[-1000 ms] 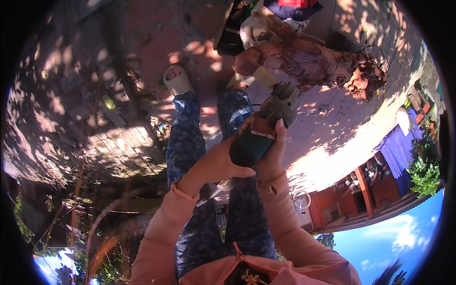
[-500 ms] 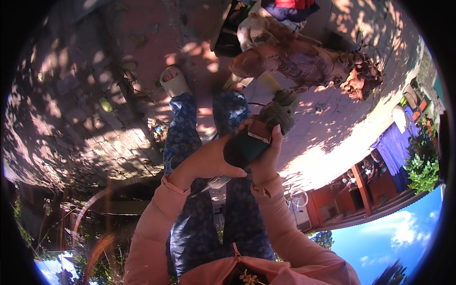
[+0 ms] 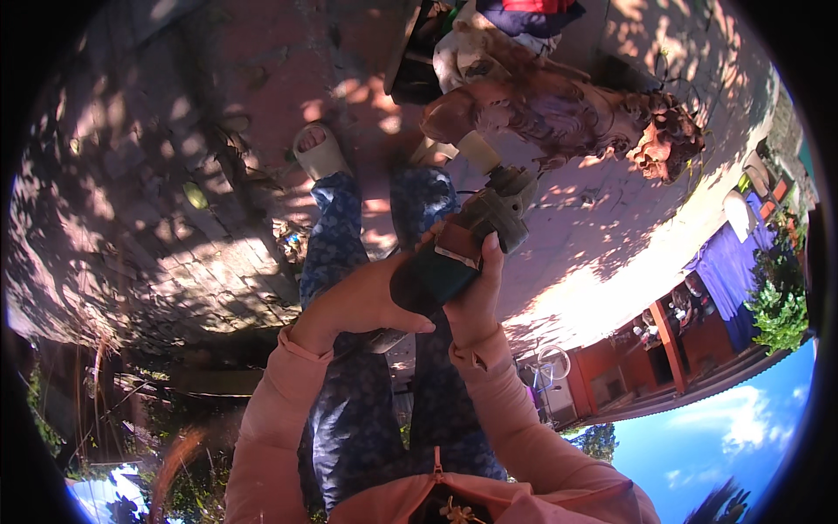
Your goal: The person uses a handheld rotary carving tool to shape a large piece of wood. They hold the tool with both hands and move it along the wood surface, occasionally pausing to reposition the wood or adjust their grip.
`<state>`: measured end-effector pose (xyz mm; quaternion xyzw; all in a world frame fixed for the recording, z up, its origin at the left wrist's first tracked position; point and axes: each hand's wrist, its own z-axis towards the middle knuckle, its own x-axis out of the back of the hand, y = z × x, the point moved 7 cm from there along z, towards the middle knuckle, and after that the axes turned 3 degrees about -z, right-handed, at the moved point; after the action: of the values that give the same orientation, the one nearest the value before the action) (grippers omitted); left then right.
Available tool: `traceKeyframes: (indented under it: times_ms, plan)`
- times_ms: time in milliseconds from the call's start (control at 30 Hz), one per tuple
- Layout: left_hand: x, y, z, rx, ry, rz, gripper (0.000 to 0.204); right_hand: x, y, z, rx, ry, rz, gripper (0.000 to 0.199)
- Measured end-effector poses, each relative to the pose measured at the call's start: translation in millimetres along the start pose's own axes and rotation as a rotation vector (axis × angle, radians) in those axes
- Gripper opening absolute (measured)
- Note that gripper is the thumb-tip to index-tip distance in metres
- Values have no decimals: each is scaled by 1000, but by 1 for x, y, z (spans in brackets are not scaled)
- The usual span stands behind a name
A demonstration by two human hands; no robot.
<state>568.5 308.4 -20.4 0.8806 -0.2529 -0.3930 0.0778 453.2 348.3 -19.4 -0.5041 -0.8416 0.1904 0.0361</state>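
Both hands grip a dark green power tool, an angle grinder [image 3: 463,244], in front of me. My left hand [image 3: 358,301] wraps the rear of its body from the left. My right hand [image 3: 476,297] cups the body from the right, thumb up along its side. The tool's pale round head [image 3: 480,150] meets a carved wooden figure [image 3: 559,109] lying on the paved ground. Below the tool are my legs in blue patterned trousers [image 3: 367,410] and a pale sandal [image 3: 321,153] on one foot. Pink sleeves cover both forearms.
Brick paving [image 3: 148,175] spreads to the left in dappled shade, with dry leaves and twigs. Dark items and a red and blue thing [image 3: 524,13] lie beyond the carving. At the right rim are a red building [image 3: 663,358], purple cloth [image 3: 724,271], a bicycle [image 3: 546,362] and shrubs.
The tool and both hands have shifted slightly left and lower in view while the grip stays the same. The tool's head remains at the carving.
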Motion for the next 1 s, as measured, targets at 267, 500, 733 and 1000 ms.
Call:
traceKeyframes:
  times_ms: [267, 500, 733, 1000]
  plan:
    - [12, -2, 20, -20, -67, -16, 82, -4, -8, 11, -5, -6, -32, 60]
    - [35, 7, -2, 75, -114, 170, 83, -3, 31, 5, -41, -84, 177, 64]
    - [59, 26, -8, 148, -189, 311, 79, -25, 44, 2, -100, -169, 318, 65]
    - [84, 31, -2, 207, -260, 458, 73, -38, 57, 16, 10, -178, 346, 68]
